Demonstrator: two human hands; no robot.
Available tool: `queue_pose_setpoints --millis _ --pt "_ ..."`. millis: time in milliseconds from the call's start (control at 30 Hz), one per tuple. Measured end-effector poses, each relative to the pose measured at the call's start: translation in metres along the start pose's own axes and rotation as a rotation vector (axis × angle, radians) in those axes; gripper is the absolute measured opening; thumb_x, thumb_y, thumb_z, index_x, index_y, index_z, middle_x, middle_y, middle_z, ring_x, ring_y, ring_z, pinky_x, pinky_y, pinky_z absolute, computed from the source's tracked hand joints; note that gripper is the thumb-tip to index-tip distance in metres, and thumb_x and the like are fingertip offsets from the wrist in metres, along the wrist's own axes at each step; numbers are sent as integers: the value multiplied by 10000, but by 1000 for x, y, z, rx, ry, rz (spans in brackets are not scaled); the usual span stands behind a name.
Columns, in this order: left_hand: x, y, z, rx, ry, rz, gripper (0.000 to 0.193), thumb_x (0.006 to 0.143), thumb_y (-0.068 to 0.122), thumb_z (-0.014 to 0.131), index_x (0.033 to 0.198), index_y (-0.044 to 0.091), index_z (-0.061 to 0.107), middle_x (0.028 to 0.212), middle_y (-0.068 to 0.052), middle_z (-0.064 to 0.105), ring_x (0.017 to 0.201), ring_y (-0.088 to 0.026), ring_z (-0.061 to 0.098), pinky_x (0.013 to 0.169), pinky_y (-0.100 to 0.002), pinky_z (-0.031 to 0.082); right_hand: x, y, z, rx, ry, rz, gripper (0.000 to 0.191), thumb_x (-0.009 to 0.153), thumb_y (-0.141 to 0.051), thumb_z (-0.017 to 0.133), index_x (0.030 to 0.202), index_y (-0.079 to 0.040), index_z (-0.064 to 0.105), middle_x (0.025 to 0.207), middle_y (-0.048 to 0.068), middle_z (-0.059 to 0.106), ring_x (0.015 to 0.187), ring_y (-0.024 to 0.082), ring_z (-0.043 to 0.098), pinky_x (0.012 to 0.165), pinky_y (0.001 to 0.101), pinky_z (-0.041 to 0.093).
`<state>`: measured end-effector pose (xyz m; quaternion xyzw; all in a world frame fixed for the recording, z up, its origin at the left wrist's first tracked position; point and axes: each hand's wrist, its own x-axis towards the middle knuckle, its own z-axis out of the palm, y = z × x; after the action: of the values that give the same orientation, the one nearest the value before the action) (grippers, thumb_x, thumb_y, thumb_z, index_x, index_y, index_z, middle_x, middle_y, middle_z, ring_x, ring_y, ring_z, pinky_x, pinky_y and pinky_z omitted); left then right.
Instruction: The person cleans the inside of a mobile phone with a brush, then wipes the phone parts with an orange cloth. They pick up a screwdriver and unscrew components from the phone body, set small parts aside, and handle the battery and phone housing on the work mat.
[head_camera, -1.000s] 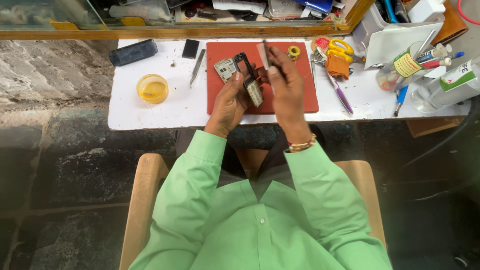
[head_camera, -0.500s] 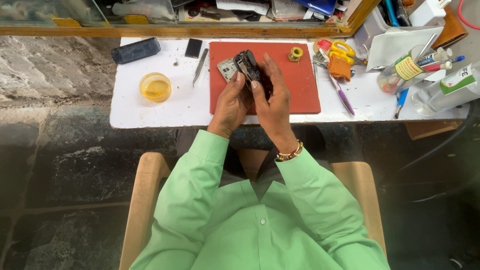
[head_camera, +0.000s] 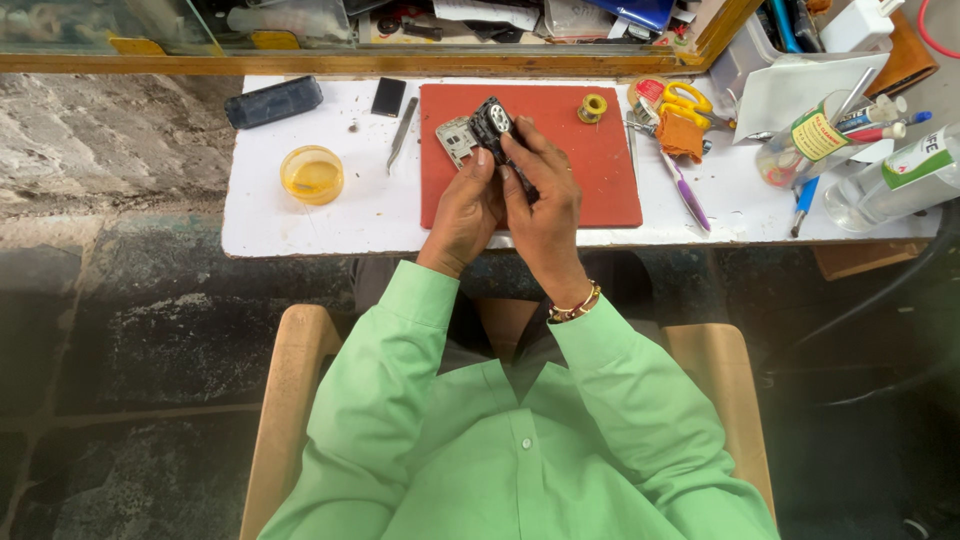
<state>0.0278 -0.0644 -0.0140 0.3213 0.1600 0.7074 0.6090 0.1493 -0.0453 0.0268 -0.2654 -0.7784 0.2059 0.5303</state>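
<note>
Both of my hands meet over a red mat (head_camera: 590, 170) on a white table (head_camera: 330, 215). My left hand (head_camera: 465, 215) and my right hand (head_camera: 540, 205) together grip a small black device (head_camera: 492, 125) with a round silver part on its top end. Just left of the device a grey metal plate (head_camera: 456, 140) lies flat on the mat. My sleeves are light green, and a bracelet sits on my right wrist.
A yellow round dish (head_camera: 312, 174), a metal tool (head_camera: 402, 132), a dark pouch (head_camera: 273, 101) and a small black block (head_camera: 388, 96) lie at the left. A solder spool (head_camera: 593, 107), yellow scissors (head_camera: 680, 100), a purple pen (head_camera: 690, 200) and bottles (head_camera: 895, 180) crowd the right.
My hands have come together and closed around the black device, turning it more upright. The thin tool my right hand held a second ago is no longer seen.
</note>
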Motion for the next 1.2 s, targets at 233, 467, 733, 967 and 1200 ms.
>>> queue_pose_setpoints --millis 233,467,733,967,1200 --pt "0 -1 -6 35 -39 -2 632 1106 485 355 1554 39 389 1548 -142 480 1425 -263 492 1180 -437 456 -4 3 -10 -160 -75 -93 419 964 -97 753 1374 -151 680 1463 164 540 1316 347 536 1098 460 452" --pt "-1 -1 -12 61 -42 38 626 1117 505 430 1504 19 508 1385 -126 614 1244 -235 593 1068 -419 512 5 3 -41 -246 -236 -177 486 900 -94 793 1370 -166 692 1380 172 555 1269 364 544 1069 474 469" --pt "3 -10 3 311 182 154 329 1041 227 637 1290 14 613 1117 -79 706 1008 -174 721 869 -398 662 4 15 -77 25 -225 -85 792 788 2 833 1498 -60 488 1398 114 575 1289 285 572 1094 407 488" --pt "0 -6 3 252 193 172 304 1051 231 620 1259 9 616 1125 -102 706 1035 -206 724 927 -430 657 -3 51 -69 804 -27 538 342 995 -13 750 1315 88 684 1161 127 723 941 144 648 797 248 542" --pt "0 -10 0 260 183 197 268 1057 186 609 1263 14 609 1128 -93 701 1029 -187 718 929 -419 656 -4 54 -71 808 -23 599 231 971 -9 709 1167 114 704 957 133 747 760 169 724 704 264 618"
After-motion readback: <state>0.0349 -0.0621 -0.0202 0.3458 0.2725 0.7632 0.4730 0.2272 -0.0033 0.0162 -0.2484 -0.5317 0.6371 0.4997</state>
